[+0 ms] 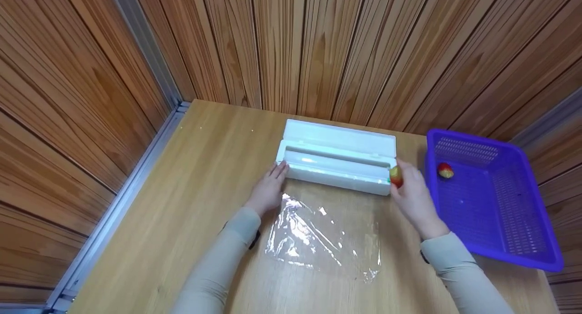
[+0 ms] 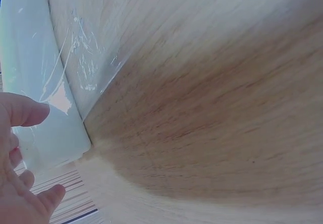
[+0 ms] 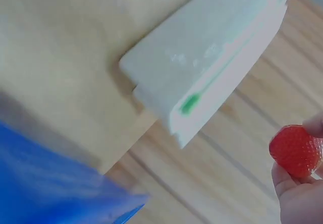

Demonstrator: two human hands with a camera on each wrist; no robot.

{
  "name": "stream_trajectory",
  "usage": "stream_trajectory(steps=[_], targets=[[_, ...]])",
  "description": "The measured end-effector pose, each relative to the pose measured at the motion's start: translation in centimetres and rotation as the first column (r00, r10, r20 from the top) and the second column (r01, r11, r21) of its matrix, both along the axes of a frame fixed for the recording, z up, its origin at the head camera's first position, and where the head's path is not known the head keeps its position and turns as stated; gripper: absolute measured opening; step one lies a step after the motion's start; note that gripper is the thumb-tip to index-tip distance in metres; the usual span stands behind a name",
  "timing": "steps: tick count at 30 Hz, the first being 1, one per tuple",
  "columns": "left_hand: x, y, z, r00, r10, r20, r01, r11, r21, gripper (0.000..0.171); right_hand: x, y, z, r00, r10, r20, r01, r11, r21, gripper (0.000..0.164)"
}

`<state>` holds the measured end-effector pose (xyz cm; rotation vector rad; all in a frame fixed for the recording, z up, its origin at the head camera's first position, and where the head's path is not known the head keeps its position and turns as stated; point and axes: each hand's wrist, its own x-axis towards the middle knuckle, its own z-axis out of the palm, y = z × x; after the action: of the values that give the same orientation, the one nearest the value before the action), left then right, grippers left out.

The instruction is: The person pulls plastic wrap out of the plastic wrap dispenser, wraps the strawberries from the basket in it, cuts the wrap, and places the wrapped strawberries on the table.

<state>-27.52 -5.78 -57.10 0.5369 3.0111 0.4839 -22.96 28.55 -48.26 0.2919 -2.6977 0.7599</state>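
A white cling film dispenser (image 1: 336, 181) lies on the table with its lid (image 1: 338, 137) raised and a roll of film (image 1: 336, 165) inside. From its front a clear sheet of film (image 1: 325, 241) spreads over the tabletop. At the dispenser's left end my left hand (image 1: 268, 189) rests with loosely bent fingers; its thumb (image 2: 33, 111) is by the front face in the left wrist view. My right hand (image 1: 414, 198) pinches a red strawberry (image 3: 295, 151) between thumb and fingers, close to the dispenser's right end. The strawberry's far side is hidden.
A purple plastic basket (image 1: 477, 137) stands at the right, close beside my right forearm. Inside it lies another red and yellowish strawberry (image 1: 445, 170). Wood-panelled walls (image 1: 318, 50) rise behind the table and to the left, where a metal rail (image 1: 132, 186) runs along the edge.
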Motion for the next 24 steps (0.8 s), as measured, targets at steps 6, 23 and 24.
stream_trajectory(steps=[6, 23, 24], targets=[[0.0, -0.1, -0.1, 1.000, -0.013, -0.015, 0.013, 1.000, 0.006, 0.076, 1.4, -3.0, -1.8, 0.977, 0.182, -0.114, -0.170, 0.980, 0.105, 0.053], [0.0, 0.0, -0.2, 1.000, -0.003, 0.012, 0.003, 1.000, 0.007, 0.077, 5.3, -8.0, -7.5, 0.936, 0.351, 0.017, -0.346, 0.911, 0.225, 0.052], [0.0, 0.1, -0.1, 1.000, -0.002, 0.014, 0.002, 1.000, 0.009, 0.077, 5.5, -8.2, -7.9, 0.933, 0.357, 0.036, -0.356, 0.908, 0.223, 0.050]])
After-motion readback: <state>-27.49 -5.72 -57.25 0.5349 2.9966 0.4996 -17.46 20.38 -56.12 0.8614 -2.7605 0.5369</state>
